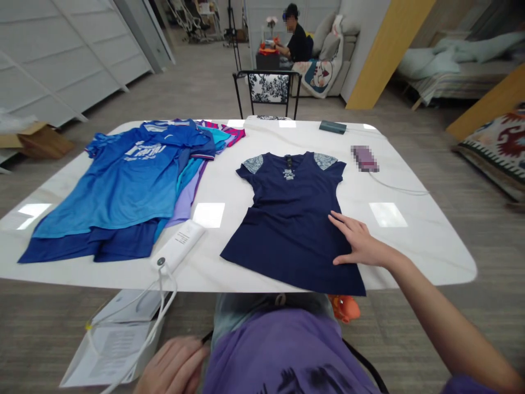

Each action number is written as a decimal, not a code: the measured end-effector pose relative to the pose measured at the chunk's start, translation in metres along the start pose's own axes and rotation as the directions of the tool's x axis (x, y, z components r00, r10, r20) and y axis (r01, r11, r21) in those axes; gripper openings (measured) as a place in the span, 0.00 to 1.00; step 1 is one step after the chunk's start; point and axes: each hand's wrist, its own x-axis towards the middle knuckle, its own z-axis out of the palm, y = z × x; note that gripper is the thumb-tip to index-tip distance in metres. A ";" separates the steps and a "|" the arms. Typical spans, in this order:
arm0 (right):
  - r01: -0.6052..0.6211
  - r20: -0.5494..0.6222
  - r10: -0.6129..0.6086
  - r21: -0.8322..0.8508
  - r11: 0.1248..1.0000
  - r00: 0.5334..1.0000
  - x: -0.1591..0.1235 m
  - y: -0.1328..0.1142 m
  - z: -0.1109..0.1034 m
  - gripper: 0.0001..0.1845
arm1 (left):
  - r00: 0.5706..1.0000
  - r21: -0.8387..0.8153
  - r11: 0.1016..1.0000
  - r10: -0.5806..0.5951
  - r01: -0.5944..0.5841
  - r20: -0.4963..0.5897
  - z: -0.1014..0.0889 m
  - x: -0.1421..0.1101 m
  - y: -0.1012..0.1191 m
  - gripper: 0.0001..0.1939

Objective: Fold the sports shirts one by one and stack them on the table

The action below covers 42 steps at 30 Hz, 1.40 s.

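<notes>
A navy short-sleeved T-shirt (pixel 293 219) with patterned shoulder patches lies spread flat on the white table (pixel 435 251), its hem reaching the near edge. My right hand (pixel 361 241) rests on its lower right side, fingers spread and holding nothing. Low at the bottom edge is my left hand (pixel 174 364), away from the table beside my purple top (pixel 279 350). Its fingers look bent and slightly blurred, and what lies under them is hidden. To the left lies a pile of shirts, with a blue printed T-shirt (pixel 131 180) uppermost.
A white power strip (pixel 180 246) with cables sits near the front edge. Farther back are a dark box-like device (pixel 332 127) and a pixelated phone-like object (pixel 364 158) on a cable. A chair (pixel 268 90) stands opposite; a person (pixel 298 41) sits beyond.
</notes>
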 end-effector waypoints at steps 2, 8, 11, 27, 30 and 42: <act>0.031 -0.021 -0.029 0.069 0.997 0.999 0.029 -0.009 -0.014 0.63 | 0.982 -0.043 0.991 0.130 -0.125 0.137 0.039 0.020 -0.009 0.45; 0.253 -0.111 -0.234 0.206 0.945 0.966 0.228 -0.070 -0.010 0.32 | 0.948 -0.005 0.999 0.037 -0.037 0.315 0.111 0.134 -0.051 0.30; 0.176 -0.019 -0.175 0.108 0.979 0.984 0.336 -0.088 0.015 0.32 | 0.919 0.045 0.999 -0.007 -0.011 0.393 0.116 0.133 -0.062 0.35; 0.064 -0.129 -0.075 -0.087 0.994 0.989 0.458 -0.064 0.023 0.43 | 0.918 0.111 0.973 -0.229 0.203 0.325 0.107 0.096 -0.050 0.36; -0.158 -0.283 0.107 -0.167 0.973 0.953 0.383 -0.004 -0.012 0.43 | 0.951 0.111 0.977 -0.205 0.184 0.229 0.110 0.107 -0.054 0.33; -0.497 -0.216 0.461 -0.158 0.853 0.860 0.265 0.127 -0.051 0.38 | 0.746 -0.317 0.851 0.521 -0.419 0.415 0.214 0.175 0.054 0.36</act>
